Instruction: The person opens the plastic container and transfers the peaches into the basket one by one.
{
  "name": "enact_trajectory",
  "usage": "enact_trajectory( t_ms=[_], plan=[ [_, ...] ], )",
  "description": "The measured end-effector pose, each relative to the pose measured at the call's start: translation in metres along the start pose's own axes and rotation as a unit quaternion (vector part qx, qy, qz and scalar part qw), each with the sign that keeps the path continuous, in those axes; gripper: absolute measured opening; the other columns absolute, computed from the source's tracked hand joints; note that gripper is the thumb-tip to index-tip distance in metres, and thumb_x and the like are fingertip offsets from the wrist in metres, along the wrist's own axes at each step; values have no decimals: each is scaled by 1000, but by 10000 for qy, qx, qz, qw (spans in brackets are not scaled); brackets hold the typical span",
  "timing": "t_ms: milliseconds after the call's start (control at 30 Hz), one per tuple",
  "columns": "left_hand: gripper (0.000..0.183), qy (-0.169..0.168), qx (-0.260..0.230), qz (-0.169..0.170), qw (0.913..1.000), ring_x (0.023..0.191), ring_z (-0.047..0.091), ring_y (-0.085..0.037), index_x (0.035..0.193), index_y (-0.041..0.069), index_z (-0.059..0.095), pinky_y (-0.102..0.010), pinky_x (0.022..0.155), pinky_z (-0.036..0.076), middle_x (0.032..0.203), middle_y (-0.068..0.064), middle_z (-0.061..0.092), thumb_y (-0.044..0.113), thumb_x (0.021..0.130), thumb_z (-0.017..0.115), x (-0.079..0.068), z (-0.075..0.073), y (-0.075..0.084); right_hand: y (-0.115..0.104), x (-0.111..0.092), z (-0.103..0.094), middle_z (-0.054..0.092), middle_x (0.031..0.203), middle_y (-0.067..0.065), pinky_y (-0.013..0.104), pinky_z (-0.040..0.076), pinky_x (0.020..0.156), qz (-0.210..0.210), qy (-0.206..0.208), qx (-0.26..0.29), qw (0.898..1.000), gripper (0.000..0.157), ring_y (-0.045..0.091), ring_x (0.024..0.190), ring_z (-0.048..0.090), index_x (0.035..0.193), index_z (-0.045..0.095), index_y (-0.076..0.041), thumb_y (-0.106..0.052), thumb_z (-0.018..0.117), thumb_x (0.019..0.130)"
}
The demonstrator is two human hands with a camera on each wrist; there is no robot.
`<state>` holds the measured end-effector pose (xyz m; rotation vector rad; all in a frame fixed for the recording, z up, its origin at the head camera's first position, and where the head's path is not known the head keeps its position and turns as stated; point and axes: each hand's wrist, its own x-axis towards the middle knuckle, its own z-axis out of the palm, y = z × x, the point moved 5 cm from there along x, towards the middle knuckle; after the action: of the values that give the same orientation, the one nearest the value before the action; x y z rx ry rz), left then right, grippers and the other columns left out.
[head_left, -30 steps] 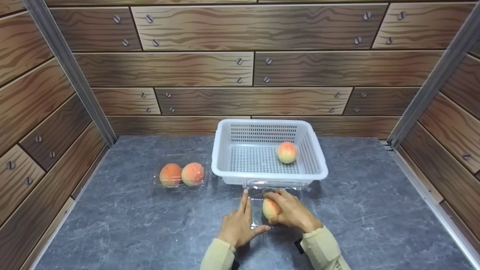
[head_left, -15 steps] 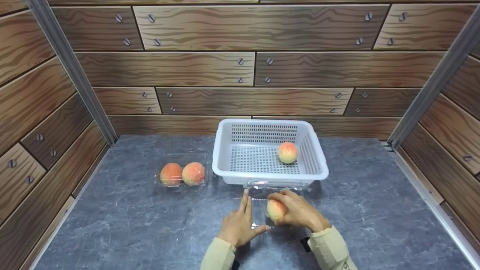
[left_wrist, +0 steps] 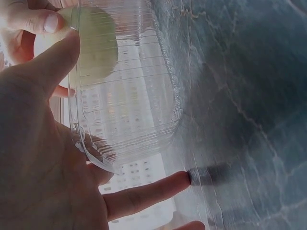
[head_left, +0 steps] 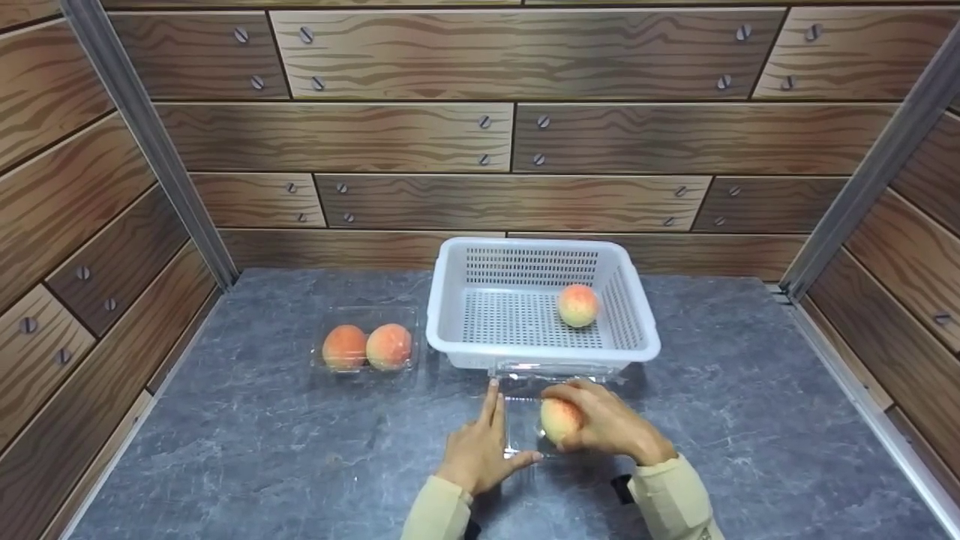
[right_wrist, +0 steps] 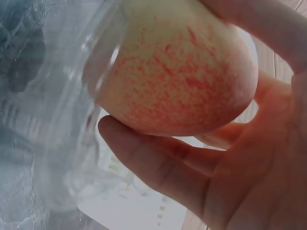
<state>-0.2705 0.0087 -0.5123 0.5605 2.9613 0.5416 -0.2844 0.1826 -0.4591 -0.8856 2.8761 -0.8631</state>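
My right hand (head_left: 611, 421) grips a yellow-and-red peach (head_left: 560, 421), fingers and thumb curled round its sides. The peach is partly inside a clear plastic clamshell box (head_left: 523, 424), whose lid stands open toward the basket. In the right wrist view, the lower part of the peach (right_wrist: 177, 72) lies behind the clear wall. My left hand (head_left: 474, 454) steadies the box from the left, fingers straight along its side. Its thumb rests at the near rim, which the left wrist view shows close beside the peach (left_wrist: 93, 45).
A white perforated basket (head_left: 544, 352) stands just behind the box, with one peach (head_left: 578, 305) inside at the right. On the left, another clear box (head_left: 373, 315) holds two peaches (head_left: 367, 348). Wood-patterned walls enclose the grey marbled table (head_left: 262, 450).
My right hand has shifted the peach to the right within the box's outline. My left hand stays at the box's left side.
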Motion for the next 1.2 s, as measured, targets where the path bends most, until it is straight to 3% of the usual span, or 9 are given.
enact_trajectory(
  t_ms=[567, 833, 1200],
  plan=[
    [104, -76, -111, -11, 9999, 105, 65, -47, 156, -4, 32, -55, 88, 55, 168, -14, 17, 67, 87, 64, -1, -1, 1, 8, -11, -18, 66, 120, 22, 59, 51, 85, 35, -75, -4, 10000, 68, 42, 104, 61, 128, 65, -2, -14, 89, 65],
    [104, -65, -10, 22, 10000, 100, 67, -44, 155, -5, 32, -53, 84, 57, 167, -15, 17, 69, 87, 63, -1, 0, 1, 12, -19, -23, 63, 124, 21, 65, 48, 87, 280, -119, 158, 9994, 70, 44, 111, 56, 130, 65, -7, -19, 89, 65],
    [104, -138, 140, -19, 9998, 108, 64, -45, 155, -4, 33, -56, 86, 56, 168, -15, 16, 71, 88, 60, -1, -1, 2, 16, -25, -31, 62, 125, 18, 52, 51, 85, -56, -128, 522, 9985, 67, 37, 108, 58, 130, 65, -6, -20, 88, 68]
  ],
)
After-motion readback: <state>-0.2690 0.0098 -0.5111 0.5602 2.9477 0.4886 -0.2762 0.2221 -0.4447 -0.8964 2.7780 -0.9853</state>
